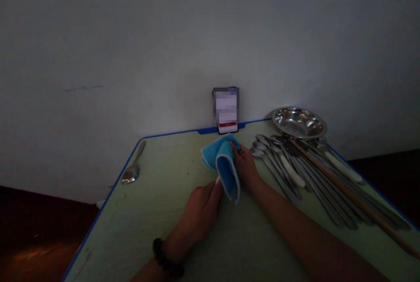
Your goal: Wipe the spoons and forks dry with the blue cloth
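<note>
Blue cloth (226,168) is draping in a loose fold over the middle of a pale green, blue-edged table (157,201). The table is standing by a plain grey wall (131,54) in a dim room, with dark floor (39,247) showing at the left. The cloth's open fold is pointing toward the near side, its long axis running near to far. A pale handle (218,180) is slanting from near left to far right into the cloth. The left hand (202,209) is closing its fingers around that handle; the right hand (245,166) is pinching the cloth's right side.
</note>
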